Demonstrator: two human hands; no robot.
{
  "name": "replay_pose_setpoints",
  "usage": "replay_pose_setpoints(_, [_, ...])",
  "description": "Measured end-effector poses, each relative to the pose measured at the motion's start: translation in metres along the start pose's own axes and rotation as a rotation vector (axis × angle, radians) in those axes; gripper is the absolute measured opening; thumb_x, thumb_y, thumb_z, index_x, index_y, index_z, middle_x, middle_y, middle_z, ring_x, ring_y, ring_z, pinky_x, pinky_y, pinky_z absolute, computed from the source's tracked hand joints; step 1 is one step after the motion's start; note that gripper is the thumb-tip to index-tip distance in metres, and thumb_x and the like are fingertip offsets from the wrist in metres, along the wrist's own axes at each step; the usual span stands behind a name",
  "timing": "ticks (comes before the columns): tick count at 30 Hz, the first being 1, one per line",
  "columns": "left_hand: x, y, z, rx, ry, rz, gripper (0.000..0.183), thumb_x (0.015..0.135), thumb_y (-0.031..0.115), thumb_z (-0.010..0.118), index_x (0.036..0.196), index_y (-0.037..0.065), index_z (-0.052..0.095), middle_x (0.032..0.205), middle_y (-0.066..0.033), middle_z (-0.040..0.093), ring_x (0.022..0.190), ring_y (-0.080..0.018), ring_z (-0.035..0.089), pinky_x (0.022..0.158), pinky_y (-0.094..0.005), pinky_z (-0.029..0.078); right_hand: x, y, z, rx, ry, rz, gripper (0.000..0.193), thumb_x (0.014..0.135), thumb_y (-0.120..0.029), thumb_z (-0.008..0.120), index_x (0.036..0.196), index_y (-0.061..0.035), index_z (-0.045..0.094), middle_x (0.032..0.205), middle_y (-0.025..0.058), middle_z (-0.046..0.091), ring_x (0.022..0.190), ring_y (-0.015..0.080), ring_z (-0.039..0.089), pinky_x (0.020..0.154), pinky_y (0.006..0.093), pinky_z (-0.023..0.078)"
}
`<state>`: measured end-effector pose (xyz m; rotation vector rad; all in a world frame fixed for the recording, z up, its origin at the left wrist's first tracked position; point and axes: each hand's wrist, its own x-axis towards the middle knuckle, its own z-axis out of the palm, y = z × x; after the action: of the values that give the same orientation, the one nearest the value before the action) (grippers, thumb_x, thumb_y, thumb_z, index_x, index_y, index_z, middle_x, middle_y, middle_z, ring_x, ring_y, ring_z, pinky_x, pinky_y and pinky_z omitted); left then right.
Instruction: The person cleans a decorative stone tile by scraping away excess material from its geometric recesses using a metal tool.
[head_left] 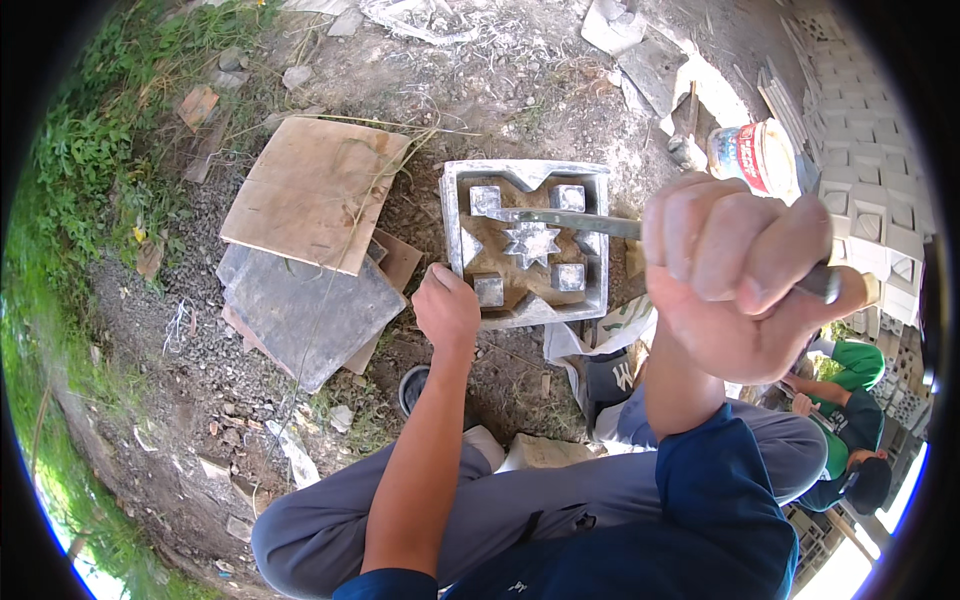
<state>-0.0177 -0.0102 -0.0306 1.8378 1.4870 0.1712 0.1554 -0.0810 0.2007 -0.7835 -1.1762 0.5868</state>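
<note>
A square grey metal mold (603, 255) lies on the ground in front of me, with raised corner blocks, a star-shaped piece in the middle and brown material on its floor. My left hand (445, 308) is closed at the mold's lower left edge, fingers partly hidden by the back of the hand. Raised close to the camera, my right hand (735, 270) is wrapped round a flat metal bar (585, 222). The bar reaches leftward across the view over the mold, its tip appearing near the upper left block; whether it touches cannot be told.
Left of the mold are a plywood board (310, 190) and dark flat sheets (310, 305) in a stack. A white bucket (755, 158) stands at the upper right beside stacked pale blocks (870, 190). Another person (850, 420) sits at the right. Green plants (100, 150) grow at the left.
</note>
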Motion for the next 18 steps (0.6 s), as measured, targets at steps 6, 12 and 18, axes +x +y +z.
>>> replay_pose_setpoints(6, [0.0,0.002,0.003,0.001,-0.025,0.007,0.044,0.099,0.025,0.034,0.087,-0.002,0.065,0.086,-0.0281,0.066,0.083,-0.0498,0.062,0.075,-0.0562,0.049,-0.009,0.023,0.014,0.006,0.05,-0.007,0.054,0.103,-0.059,0.025,0.081,-0.0128,0.044,0.058,0.0,0.039,0.048,0.0134,0.03,0.046,0.0292,0.027])
replay_pose_setpoints(12, [0.002,0.0,0.003,0.008,-0.027,0.029,0.043,0.099,0.025,0.034,0.087,-0.002,0.065,0.088,-0.028,0.067,0.084,-0.0496,0.062,0.076,-0.0549,0.05,-0.016,0.041,0.018,0.023,0.1,-0.022,0.063,0.1,-0.066,0.025,0.073,-0.0118,0.045,0.05,0.0015,0.042,0.039,0.0143,0.029,0.039,0.0302,0.025])
replay_pose_setpoints(18, [0.001,0.002,0.0,0.019,-0.044,-0.007,0.042,0.099,0.024,0.034,0.088,-0.001,0.066,0.088,-0.0278,0.067,0.084,-0.0492,0.062,0.075,-0.0549,0.05,-0.02,0.039,0.019,0.006,0.146,0.0,0.066,0.099,-0.068,0.024,0.073,-0.0112,0.046,0.05,0.0022,0.043,0.039,0.0152,0.03,0.039,0.0304,0.026])
